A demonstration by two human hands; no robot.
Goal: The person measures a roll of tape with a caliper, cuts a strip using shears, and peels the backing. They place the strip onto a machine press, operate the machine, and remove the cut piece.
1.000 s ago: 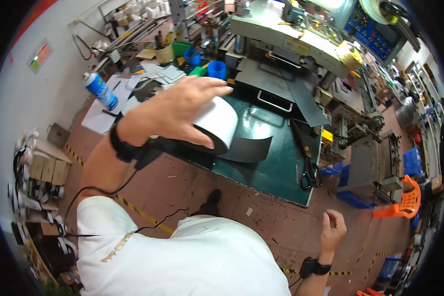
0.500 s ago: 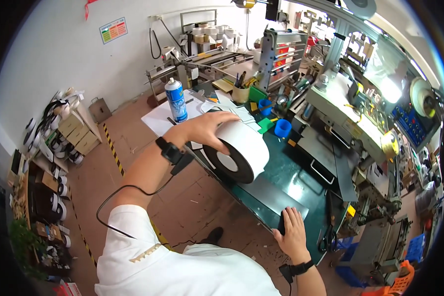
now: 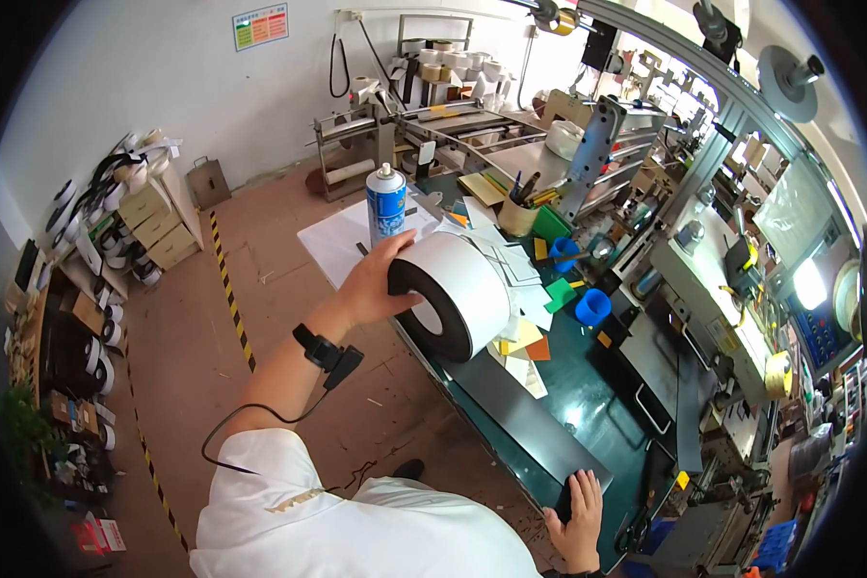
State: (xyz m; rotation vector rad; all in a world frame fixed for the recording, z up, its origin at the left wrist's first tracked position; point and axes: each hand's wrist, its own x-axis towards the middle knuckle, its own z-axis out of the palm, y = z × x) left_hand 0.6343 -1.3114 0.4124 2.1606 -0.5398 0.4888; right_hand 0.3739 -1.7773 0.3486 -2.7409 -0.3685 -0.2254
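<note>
Head view: more black strip [image 3: 525, 412] unrolled along desk [image 3: 607, 385] near edge; left hand [image 3: 368, 286] spread wide, clasping white-faced roll [image 3: 470, 289]; right hand [image 3: 578, 520] flat on strip's end.

A head-worn fisheye looks down from above; torso [image 3: 376, 528] nearest, green workbench [image 3: 597, 371] beyond.

Wide white-faced roll with dark side and round core opening [image 3: 472, 284]: upright on its rim, dark side toward the person, near the edge of the green table [image 3: 583, 397]. Left hand [image 3: 374, 286] grips its left side, thumb at the core opening. Dark grey, smooth, slightly glossy flat strip [image 3: 525, 409]: runs from under the roll along the table edge; join hidden. Right hand [image 3: 578, 518] touches the strip's far end, fingers spread over it.
</note>
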